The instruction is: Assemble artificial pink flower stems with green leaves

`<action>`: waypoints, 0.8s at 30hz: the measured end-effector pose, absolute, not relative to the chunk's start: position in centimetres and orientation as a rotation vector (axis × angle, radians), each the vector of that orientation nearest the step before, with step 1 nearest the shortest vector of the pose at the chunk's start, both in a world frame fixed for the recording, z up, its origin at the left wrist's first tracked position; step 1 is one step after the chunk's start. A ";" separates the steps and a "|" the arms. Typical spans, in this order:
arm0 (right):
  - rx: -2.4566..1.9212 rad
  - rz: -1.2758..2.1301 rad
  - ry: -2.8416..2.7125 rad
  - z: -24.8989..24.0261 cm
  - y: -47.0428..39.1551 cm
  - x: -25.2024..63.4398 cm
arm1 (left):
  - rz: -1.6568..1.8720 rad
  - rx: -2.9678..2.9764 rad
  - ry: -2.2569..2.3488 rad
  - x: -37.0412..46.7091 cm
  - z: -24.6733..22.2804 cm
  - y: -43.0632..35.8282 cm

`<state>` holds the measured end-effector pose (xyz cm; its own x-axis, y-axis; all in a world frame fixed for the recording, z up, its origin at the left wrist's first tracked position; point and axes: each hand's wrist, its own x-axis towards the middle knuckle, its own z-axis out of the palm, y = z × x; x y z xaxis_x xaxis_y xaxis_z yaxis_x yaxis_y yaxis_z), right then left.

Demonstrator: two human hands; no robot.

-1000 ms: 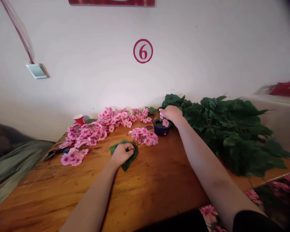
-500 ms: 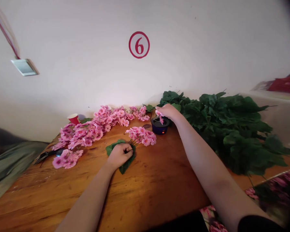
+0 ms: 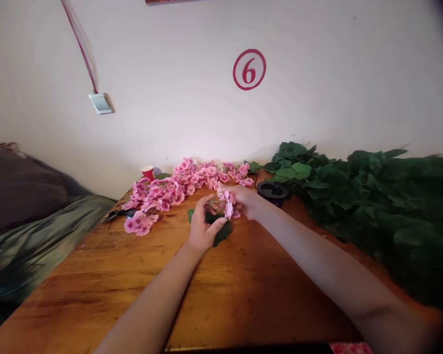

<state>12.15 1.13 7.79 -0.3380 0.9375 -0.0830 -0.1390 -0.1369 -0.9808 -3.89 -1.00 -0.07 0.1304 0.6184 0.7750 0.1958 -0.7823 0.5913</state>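
Observation:
My right hand [image 3: 245, 200] is closed on a small pink artificial flower sprig [image 3: 227, 202], its blossoms hanging below the fingers. Close by on the left, my left hand [image 3: 202, 230] has its thumb and fingers apart around the near side of the sprig. A green leaf [image 3: 221, 236] lies on the table under both hands, partly covered by them. Other pink petals show behind the right fingers, mostly hidden. Right of the right hand stands a small dark round pot [image 3: 272, 191] with a cord, partly covered by the forearm.
Pink flower bunches [image 3: 184, 184] run along the back of the wooden table [image 3: 133, 275]. A red paper cup [image 3: 147, 172] stands behind them. Dark-handled tools [image 3: 116, 215] lie at the left edge. A large heap of green leaves [image 3: 354, 191] covers the right side.
My right hand has brought the flower sprig from over the pot leftward to my left hand. My left hand has loosened its closed fingers. The view has swung left.

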 end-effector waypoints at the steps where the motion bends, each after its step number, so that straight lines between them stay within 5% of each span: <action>1: -0.973 1.665 -1.259 7.4 0.8 11.4 | 1.809 2.056 0.773 -3.8 0.1 -1.1; 6: -0.805 1.872 -1.162 6.2 -1.5 8.3 | 2.189 1.862 0.681 -2.6 1.6 -2.5; 24: -0.764 1.799 -1.013 5.7 -4.6 6.2 | 2.001 1.623 0.514 -1.7 3.0 -4.1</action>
<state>6.16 -4.60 5.68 -0.3979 0.9140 -0.0790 -0.4061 -0.2527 -0.8782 -1.67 -4.15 3.02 -0.1567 0.6009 0.7838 -0.1488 -0.7989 0.5828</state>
